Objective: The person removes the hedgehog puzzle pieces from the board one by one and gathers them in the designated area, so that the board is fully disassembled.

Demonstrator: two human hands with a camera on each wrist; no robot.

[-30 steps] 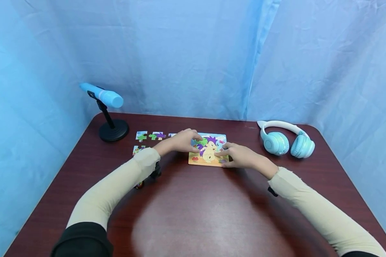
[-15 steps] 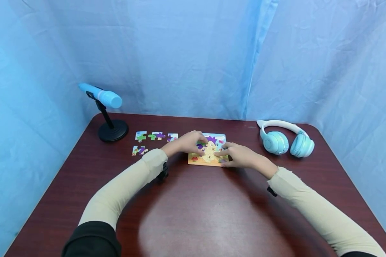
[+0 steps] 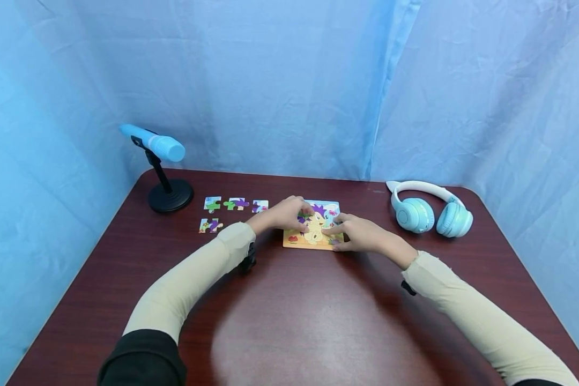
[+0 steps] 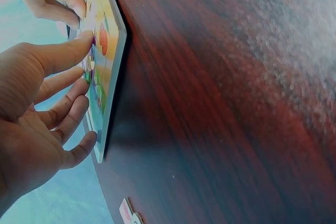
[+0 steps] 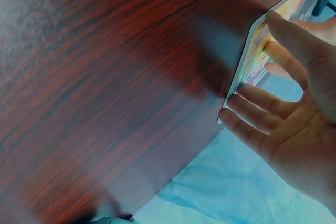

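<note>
In the head view a puzzle board [image 3: 313, 239] with a purple-haired hedgehog picture lies at the far middle of the table. My left hand [image 3: 287, 213] is over its left half, thumb and index finger apparently pinching a small puzzle piece [image 4: 90, 64] against the picture; the fingers hide most of that piece. The other left fingers [image 4: 73, 111] reach along the board's far side. My right hand [image 3: 359, 234] rests on the board's right side, thumb and index finger on the picture, with the lower fingers [image 5: 254, 111] nearly straight at its edge.
Several loose puzzle pieces [image 3: 236, 203] lie left of the board, one pair of shapes [image 3: 210, 225] nearer to me. A blue microphone [image 3: 166, 147] on a black stand [image 3: 170, 196] stands at the back left. Headphones [image 3: 415, 215] lie at the right. A blue curtain [image 3: 289, 91] hangs behind the table.
My left hand has moved a little to the right over the board, uncovering more loose pieces at the left. The right hand and the board stay in place.
</note>
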